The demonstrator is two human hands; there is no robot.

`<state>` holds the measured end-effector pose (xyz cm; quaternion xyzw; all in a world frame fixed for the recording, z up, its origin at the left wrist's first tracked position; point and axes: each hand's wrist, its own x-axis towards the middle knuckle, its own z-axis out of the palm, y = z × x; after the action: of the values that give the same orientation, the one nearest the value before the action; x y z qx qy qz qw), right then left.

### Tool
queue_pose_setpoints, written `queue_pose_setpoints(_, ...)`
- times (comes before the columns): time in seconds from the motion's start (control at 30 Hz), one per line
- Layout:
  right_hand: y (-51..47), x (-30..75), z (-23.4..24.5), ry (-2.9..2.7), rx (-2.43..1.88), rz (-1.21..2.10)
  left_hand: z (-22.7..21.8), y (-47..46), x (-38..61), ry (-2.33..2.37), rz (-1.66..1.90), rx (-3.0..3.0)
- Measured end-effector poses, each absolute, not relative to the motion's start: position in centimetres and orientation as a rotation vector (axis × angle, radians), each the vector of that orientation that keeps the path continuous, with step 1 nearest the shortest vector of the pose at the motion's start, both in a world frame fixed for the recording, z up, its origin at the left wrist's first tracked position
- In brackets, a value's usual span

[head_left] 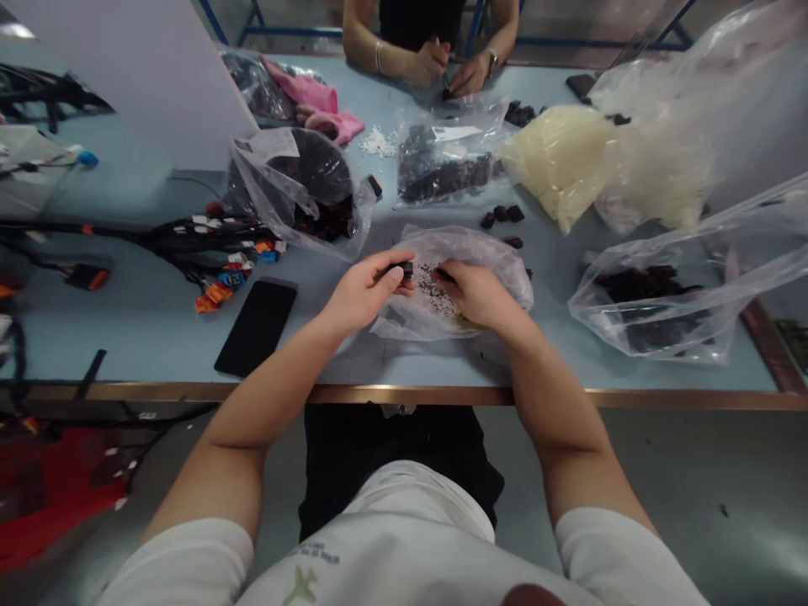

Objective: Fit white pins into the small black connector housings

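Observation:
My left hand (366, 290) is closed around a small black connector (404, 269), which sticks out between thumb and fingers. Just to its right, my right hand (476, 290) reaches over an opened clear plastic bag (505, 261) with its fingertips pinched together. Something dark shows at those fingertips, but I cannot make out what it is. Many tiny white pieces (438, 295), with dark bits among them, lie in the bag between my hands. A few black connectors (502, 215) sit on the table just beyond the bag.
A black phone (256, 328) and a wire harness (157, 240) with coloured connectors lie left. Bags of dark parts (321, 185), (656, 295) flank my hands. A pale yellow bag (559, 160) stands farther back. Across the table, a co-worker's hands (451, 71) hold a thin tool and a small dark part.

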<state>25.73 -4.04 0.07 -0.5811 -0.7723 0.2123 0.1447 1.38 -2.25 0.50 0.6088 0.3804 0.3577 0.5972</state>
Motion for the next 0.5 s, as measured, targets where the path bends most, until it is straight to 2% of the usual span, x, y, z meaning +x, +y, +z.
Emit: queue_pose_setpoints(0.5, -4.2, 26.3, 0.5, -1.946, -1.520, 0.800, -1.0, -2.2, 2.1, 0.910, 0.921, 1.634)
